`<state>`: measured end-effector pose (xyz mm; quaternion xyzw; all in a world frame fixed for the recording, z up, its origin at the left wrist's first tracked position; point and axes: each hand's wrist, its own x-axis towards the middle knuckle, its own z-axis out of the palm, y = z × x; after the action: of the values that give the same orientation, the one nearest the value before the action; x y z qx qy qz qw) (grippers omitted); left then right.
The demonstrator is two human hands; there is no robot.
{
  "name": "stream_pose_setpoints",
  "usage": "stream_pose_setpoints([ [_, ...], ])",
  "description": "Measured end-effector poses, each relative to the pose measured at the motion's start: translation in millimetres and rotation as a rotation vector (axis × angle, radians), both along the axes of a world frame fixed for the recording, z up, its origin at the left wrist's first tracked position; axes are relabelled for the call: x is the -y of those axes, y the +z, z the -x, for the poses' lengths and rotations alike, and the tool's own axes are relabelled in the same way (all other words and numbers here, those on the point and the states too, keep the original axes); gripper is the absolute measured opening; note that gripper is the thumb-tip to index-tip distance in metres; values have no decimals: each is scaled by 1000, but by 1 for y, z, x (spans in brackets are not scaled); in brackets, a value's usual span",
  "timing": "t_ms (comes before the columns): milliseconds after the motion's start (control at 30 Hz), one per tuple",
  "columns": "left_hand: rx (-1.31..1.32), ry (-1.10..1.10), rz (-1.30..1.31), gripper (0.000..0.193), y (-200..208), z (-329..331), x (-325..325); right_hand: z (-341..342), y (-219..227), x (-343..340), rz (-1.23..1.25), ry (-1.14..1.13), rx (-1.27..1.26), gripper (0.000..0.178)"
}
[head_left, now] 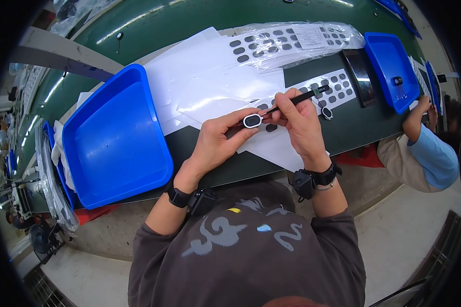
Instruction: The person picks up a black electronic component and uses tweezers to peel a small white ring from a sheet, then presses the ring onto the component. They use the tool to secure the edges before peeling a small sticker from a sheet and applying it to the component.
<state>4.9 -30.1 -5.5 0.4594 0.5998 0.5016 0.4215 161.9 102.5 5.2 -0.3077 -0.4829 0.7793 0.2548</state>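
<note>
Between the left fingers (237, 116) sits a white-rimmed, dark-faced oval piece (252, 121).

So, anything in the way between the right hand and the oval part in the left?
Nothing visible except the black tool in the right hand, angled toward the oval part in the left hand.

Black tool (307, 95): your right hand (300, 123) hides 1 stretch; tip too small to tell.
Top-right blue tray (400, 15): cut off.
</note>
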Motion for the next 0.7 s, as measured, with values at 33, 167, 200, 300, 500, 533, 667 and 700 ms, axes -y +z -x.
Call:
stream_pose_setpoints([
  [33,2,-1,4,37,0,0,0,0,0,0,-4,-2,3,21],
  [167,4,-2,1,38,-1,1,0,1,-1,1,-39,-13,1,20],
  [200,5,-2,-2,38,-1,1,0,1,-1,1,-41,-14,1,20],
  [300,-41,55,-84,39,-3,-3,0,2,-2,2,-46,-19,-8,20],
  [500,-39,90,-64,41,-3,-3,1,3,2,4,-88,-35,12,20],
  [533,-46,71,-45,39,-2,-3,1,3,3,5,-105,-38,15,20],
  [667,-46,25,-1,37,2,-1,2,0,8,5,-212,0,69,21],
  [700,-34,15,5,36,5,0,2,-1,8,6,-257,20,93,21],
])
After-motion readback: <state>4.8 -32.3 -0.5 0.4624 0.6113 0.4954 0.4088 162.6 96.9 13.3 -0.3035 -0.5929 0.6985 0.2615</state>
